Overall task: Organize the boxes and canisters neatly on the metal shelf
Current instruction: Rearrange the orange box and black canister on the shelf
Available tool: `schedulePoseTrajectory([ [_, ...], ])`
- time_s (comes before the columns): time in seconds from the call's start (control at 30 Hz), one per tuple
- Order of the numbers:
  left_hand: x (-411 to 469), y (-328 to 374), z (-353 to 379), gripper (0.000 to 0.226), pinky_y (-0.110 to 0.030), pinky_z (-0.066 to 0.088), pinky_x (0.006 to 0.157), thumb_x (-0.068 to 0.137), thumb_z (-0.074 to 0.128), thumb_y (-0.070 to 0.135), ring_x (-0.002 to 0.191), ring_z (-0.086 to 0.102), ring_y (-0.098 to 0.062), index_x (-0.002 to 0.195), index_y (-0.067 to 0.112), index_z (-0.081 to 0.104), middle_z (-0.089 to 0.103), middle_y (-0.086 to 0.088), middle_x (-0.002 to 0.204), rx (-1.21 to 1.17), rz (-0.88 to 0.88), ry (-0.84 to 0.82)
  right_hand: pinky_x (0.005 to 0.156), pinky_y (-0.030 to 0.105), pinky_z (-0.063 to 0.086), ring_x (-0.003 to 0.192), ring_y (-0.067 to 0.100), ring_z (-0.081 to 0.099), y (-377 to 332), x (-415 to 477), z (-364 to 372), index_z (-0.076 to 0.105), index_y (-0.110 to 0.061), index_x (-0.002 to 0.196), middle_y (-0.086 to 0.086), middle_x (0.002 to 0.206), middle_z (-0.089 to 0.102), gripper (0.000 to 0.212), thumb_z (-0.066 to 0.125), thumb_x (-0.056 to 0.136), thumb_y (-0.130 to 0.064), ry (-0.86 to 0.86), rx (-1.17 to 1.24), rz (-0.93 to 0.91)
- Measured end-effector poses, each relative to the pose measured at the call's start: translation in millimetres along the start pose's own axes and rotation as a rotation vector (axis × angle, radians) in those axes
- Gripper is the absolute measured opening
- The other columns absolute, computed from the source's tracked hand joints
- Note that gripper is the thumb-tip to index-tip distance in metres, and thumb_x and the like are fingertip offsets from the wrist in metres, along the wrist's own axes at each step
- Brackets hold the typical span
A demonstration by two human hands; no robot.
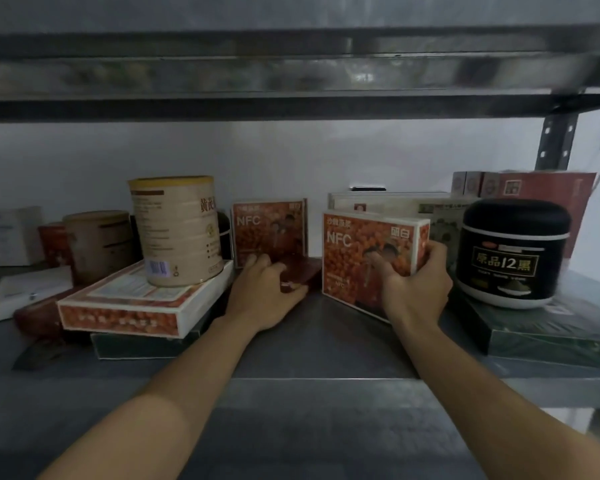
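The person's two hands are apart, each on its own box on the metal shelf [326, 344]. The right hand [416, 285] grips the near orange NFC box [368, 251], which stands upright right of centre and slightly turned. The thumb presses its front face and the fingers wrap its right edge. The left hand [267, 292] holds a small dark red box [307, 271] lying flat at centre, the thumb along its near edge and the fingers curled over the top. Just behind it a second orange NFC box [269, 230] stands upright near the back wall, and a narrow gap separates the two upright boxes.

On the left, a tall cream canister [177, 230] stands on a flat orange box [125, 306], which lies on a dark green flat box [136, 346] and overhangs it. A shorter canister [97, 244] stands farther back, and a white box [28, 292] lies at the left. On the right, a black jar [513, 254] sits on another green flat box [548, 334], whose near corner comes close to the shelf's front edge. Pale boxes [388, 202] and red boxes [541, 192] line the back.

Bare shelf runs between the left stack and the right green box, widening toward the front edge. The upper shelf [291, 74] hangs low overhead, and a slotted post [558, 140] stands at the far right
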State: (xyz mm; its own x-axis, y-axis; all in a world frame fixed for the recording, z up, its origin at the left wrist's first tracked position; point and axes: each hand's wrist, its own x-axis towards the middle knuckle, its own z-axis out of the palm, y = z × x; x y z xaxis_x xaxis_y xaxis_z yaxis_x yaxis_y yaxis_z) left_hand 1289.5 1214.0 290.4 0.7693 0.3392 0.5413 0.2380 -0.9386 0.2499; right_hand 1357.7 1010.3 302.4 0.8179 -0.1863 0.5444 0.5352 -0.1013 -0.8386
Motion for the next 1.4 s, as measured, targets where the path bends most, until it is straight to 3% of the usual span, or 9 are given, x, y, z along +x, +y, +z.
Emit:
schedulePoseTrajectory([
  [0.1, -3.3, 0.1, -2.4, 0.057, -0.033, 0.034, 0.102, 0.091, 0.051, 0.058, 0.125, 0.039, -0.026, 0.13, 0.019, 0.062, 0.052, -0.01, 0.129, -0.081, -0.087, -0.002, 0.09, 0.04, 0.05, 0.095, 0.023, 0.063, -1.3, -1.9, -2.4, 0.049, -0.021, 0.103, -0.003, 0.097, 0.062, 0.053, 0.088, 0.069, -0.032, 0.004, -0.009, 0.02],
  [0.23, -4.9, -3.0, 0.4, 0.095, -0.043, 0.039, 0.108, 0.069, 0.034, 0.088, 0.133, 0.041, -0.029, 0.144, 0.031, 0.046, 0.044, -0.008, 0.147, -0.195, -0.246, -0.171, 0.093, 0.045, 0.05, 0.099, 0.025, 0.064, -2.8, -3.1, -5.4, 0.051, -0.019, 0.105, -0.002, 0.099, 0.064, 0.054, 0.088, 0.068, -0.033, 0.019, -0.004, 0.049],
  [0.43, -14.3, 5.2, -6.3, 0.106, -0.041, 0.051, 0.097, 0.051, 0.064, 0.084, 0.118, 0.057, -0.022, 0.136, 0.023, 0.049, 0.057, -0.002, 0.134, -0.406, -0.372, -0.083, 0.092, 0.044, 0.05, 0.097, 0.025, 0.063, -2.2, -4.9, -6.5, 0.05, -0.018, 0.105, -0.001, 0.1, 0.064, 0.054, 0.087, 0.07, -0.035, -0.004, -0.022, 0.055],
  [0.7, -26.8, 12.2, -18.7, 0.08, -0.024, 0.044, 0.083, 0.05, 0.095, 0.041, 0.102, 0.055, -0.014, 0.117, 0.017, 0.059, 0.059, 0.0, 0.116, -0.568, -0.345, 0.164, 0.092, 0.041, 0.049, 0.098, 0.025, 0.062, -3.0, -5.9, -7.5, 0.047, -0.02, 0.104, -0.003, 0.099, 0.061, 0.053, 0.086, 0.072, -0.036, -0.024, -0.034, 0.053],
  [0.8, -31.7, 14.4, -20.3, 0.079, -0.028, 0.043, 0.091, 0.049, 0.097, 0.029, 0.108, 0.052, -0.014, 0.117, 0.022, 0.057, 0.053, 0.002, 0.118, -0.594, -0.228, 0.242, 0.093, 0.043, 0.049, 0.099, 0.025, 0.062, -4.0, -6.7, -8.5, 0.047, -0.02, 0.105, -0.002, 0.1, 0.061, 0.053, 0.086, 0.072, -0.036, -0.03, -0.024, 0.056],
  [0.97, -37.3, 16.6, -22.4, 0.07, -0.035, 0.044, 0.102, 0.068, 0.085, 0.007, 0.117, 0.048, -0.01, 0.125, 0.028, 0.051, 0.051, 0.003, 0.126, -0.661, -0.131, 0.318, 0.091, 0.039, 0.048, 0.098, 0.024, 0.061, -5.0, -7.5, -9.4, 0.048, -0.019, 0.105, -0.002, 0.1, 0.061, 0.053, 0.086, 0.072, -0.035, -0.03, -0.005, 0.057],
  [1.13, -37.9, 22.2, -29.0, 0.052, -0.045, 0.051, 0.099, 0.081, 0.075, 0.004, 0.116, 0.056, -0.015, 0.119, 0.03, 0.053, 0.058, 0.002, 0.125, -0.774, -0.141, 0.348, 0.09, 0.042, 0.05, 0.096, 0.022, 0.062, -5.1, -9.0, -8.1, 0.049, -0.02, 0.105, -0.003, 0.099, 0.062, 0.053, 0.087, 0.071, -0.034, -0.045, 0.021, 0.051],
  [1.33, -55.1, 33.1, -49.6, 0.053, -0.033, 0.052, 0.096, 0.082, 0.075, 0.006, 0.116, 0.054, -0.009, 0.122, 0.032, 0.052, 0.054, 0.009, 0.124, -0.786, -0.056, 0.504, 0.089, 0.036, 0.051, 0.095, 0.019, 0.064, -12.5, -15.6, -10.9, 0.055, -0.018, 0.107, -0.003, 0.099, 0.065, 0.055, 0.09, 0.067, -0.029, -0.007, 0.105, 0.081],
  [1.4, -63.8, 35.8, -62.1, 0.054, -0.019, 0.051, 0.091, 0.082, 0.074, 0.007, 0.112, 0.053, -0.001, 0.123, 0.032, 0.051, 0.053, 0.011, 0.125, -0.785, -0.023, 0.552, 0.085, 0.032, 0.049, 0.091, 0.015, 0.063, -16.2, -20.5, -12.9, 0.054, -0.019, 0.106, -0.008, 0.094, 0.063, 0.054, 0.09, 0.067, -0.027, -0.002, 0.143, 0.087],
])
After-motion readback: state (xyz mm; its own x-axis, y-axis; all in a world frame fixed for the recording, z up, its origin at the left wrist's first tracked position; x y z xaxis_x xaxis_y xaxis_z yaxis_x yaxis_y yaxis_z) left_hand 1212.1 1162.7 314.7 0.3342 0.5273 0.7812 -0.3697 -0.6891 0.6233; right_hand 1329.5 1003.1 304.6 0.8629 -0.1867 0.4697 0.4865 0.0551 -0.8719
